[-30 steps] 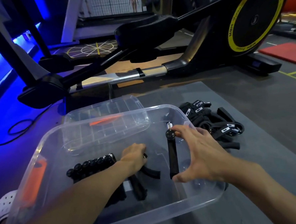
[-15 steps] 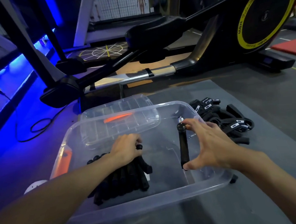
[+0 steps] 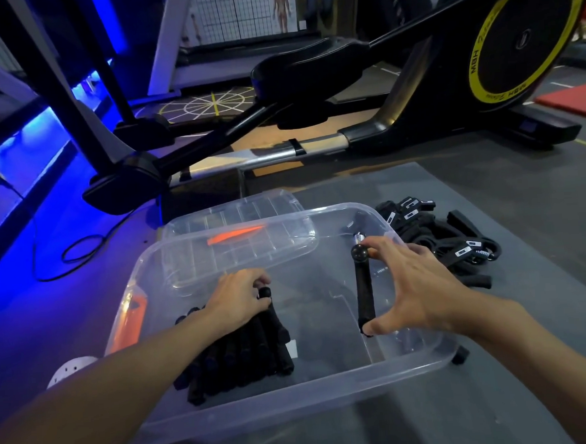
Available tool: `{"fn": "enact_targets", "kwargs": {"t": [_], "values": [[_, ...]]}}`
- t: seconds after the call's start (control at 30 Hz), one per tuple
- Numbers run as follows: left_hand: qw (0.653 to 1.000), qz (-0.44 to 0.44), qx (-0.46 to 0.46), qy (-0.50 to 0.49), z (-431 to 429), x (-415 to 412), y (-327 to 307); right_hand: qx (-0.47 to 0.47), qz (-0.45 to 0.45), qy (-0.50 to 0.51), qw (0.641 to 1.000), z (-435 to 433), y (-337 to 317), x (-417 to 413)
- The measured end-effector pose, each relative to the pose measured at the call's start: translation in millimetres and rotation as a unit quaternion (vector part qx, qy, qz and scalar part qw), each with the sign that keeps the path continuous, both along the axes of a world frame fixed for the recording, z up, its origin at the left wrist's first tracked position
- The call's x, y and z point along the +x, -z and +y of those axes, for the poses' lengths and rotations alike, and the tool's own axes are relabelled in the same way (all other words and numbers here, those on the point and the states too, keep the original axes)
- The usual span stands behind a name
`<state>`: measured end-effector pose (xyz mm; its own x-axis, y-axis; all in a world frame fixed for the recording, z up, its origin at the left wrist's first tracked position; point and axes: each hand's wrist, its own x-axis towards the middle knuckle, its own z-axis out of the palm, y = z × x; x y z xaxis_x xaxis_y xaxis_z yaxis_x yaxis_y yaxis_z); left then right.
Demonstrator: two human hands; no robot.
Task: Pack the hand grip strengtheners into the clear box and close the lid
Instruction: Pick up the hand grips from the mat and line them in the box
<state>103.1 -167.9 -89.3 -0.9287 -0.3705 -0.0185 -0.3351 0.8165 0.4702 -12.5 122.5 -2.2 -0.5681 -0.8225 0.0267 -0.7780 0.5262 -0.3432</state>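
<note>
A clear plastic box (image 3: 329, 387) sits on the grey mat in front of me. Its clear lid (image 3: 237, 232) with an orange latch leans on the box's far left rim. Several black grip strengtheners (image 3: 238, 355) lie packed in a row at the box's left. My left hand (image 3: 238, 302) rests on that row, fingers closed on the end of one of them. My right hand (image 3: 412, 283) holds another black strengthener (image 3: 364, 293) above the box's right half, thumb at its near end and fingers at its knob end. A pile of loose strengtheners (image 3: 437, 240) lies on the mat right of the box.
A black elliptical trainer (image 3: 379, 89) with a yellow-ringed flywheel stands just behind the mat. A black cable (image 3: 70, 252) loops on the blue-lit floor at left. A white perforated object (image 3: 70, 369) shows beside the box's left near corner. A red mat (image 3: 576, 101) lies far right.
My left hand has pushed a loose strengthener left against the packed row and now rests on it. My right hand still holds its strengthener over the box's right half.
</note>
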Motion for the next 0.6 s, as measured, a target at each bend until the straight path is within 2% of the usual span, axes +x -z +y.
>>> {"fn": "enact_targets", "kwargs": {"t": [0.6], "values": [[0.998,-0.014,0.041,-0.034,-5.1,8.5,4.7,0.004,0.002,0.002,1.0,0.6,0.2,-0.3]]}}
